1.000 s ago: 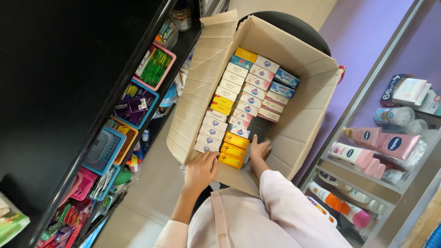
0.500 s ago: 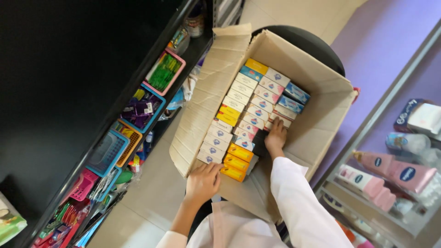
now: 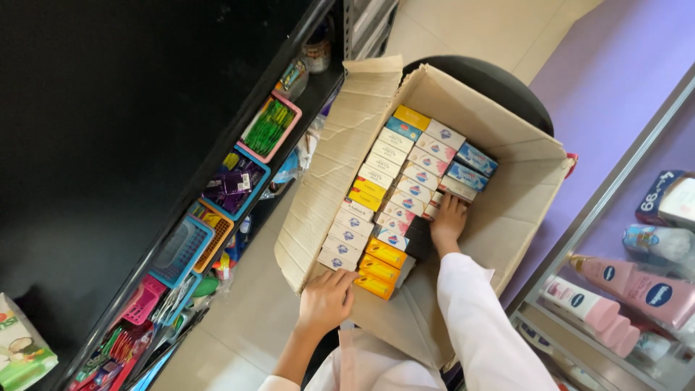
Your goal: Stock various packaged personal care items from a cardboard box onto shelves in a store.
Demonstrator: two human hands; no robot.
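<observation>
An open cardboard box (image 3: 507, 217) rests on a black round stool (image 3: 492, 83). Inside stand rows of small white, blue and yellow cartons (image 3: 394, 195). My left hand (image 3: 326, 298) grips the box's near edge, by the yellow cartons (image 3: 380, 266). My right hand (image 3: 449, 221) reaches into the box, its fingers against the white cartons at the right end of the rows; whether it grips one I cannot tell. Both arms wear white sleeves.
On the left a dark shelf carries small coloured baskets (image 3: 239, 181) with packets. A glass shelf (image 3: 615, 203) on the right holds pink bottles (image 3: 637, 289) and tubes. Beige floor tiles (image 3: 253, 311) lie below.
My right hand has moved deeper into the box, along the rows away from me. My left hand keeps its hold on the box edge. The view has shifted slightly.
</observation>
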